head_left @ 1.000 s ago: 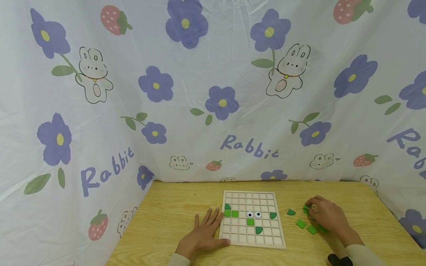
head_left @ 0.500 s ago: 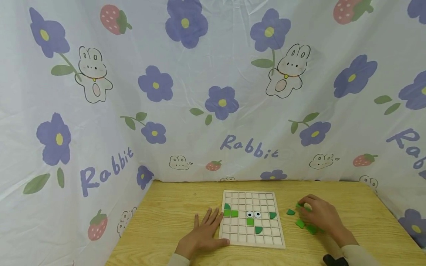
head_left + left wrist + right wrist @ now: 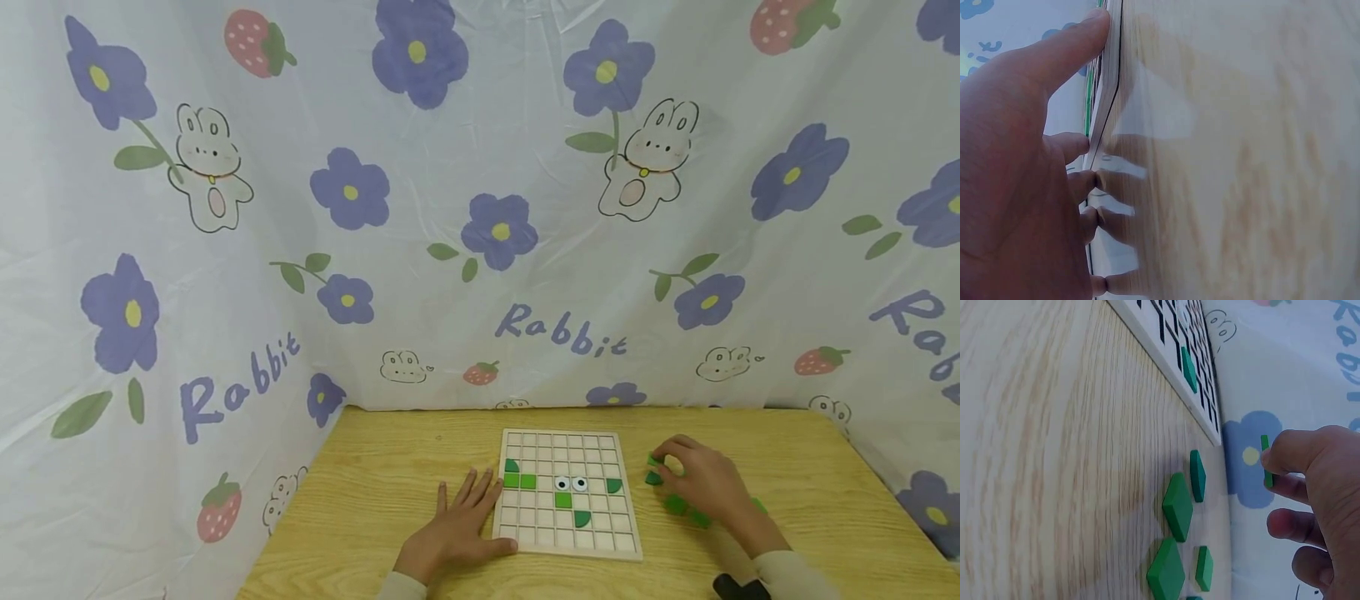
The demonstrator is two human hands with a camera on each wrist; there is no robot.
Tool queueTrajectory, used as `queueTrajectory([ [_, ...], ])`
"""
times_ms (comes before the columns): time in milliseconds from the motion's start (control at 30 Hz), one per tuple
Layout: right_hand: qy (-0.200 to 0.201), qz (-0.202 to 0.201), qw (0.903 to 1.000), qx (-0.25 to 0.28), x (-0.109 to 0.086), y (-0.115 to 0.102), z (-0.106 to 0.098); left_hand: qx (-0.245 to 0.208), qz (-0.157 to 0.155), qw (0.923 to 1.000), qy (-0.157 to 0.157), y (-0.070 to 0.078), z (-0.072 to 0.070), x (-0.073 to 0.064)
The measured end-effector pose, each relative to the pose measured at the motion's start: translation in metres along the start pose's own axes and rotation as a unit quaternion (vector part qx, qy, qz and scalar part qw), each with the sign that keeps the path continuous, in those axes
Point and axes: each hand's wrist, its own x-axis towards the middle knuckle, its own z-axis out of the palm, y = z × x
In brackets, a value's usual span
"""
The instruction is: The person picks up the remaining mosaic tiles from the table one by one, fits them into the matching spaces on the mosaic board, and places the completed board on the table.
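A person's left hand (image 3: 465,521) rests at left on a wooden table (image 3: 390,467), fingers straight and spread apart, thumb over the near left corner of a gridded board (image 3: 545,517). Left to right on the board sit a green quarter-round (image 3: 512,467) just behind two green squares (image 3: 528,482), a pair of cartoon eyes (image 3: 580,483) with a third square in front, and two more quarter-rounds. The board looks light and stiff, best steadied by its rim. Right of it, the right hand (image 3: 701,479) pinches a green tile (image 3: 1269,479) between thumb and finger, above the table. Below lie a loose quarter-round (image 3: 1197,476) and several loose squares (image 3: 1177,506). The tile appears thin, light, rigid and sturdy, perhaps slippery; opposite edges should offer the surest hold.
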Motion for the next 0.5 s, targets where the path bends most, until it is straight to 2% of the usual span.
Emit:
queueTrajectory([
  [500,0.015,-0.038,0.9991,-0.004,0.011,-0.023,0.011,0.001,0.000,1.0000,0.000,-0.003,0.002,0.002],
])
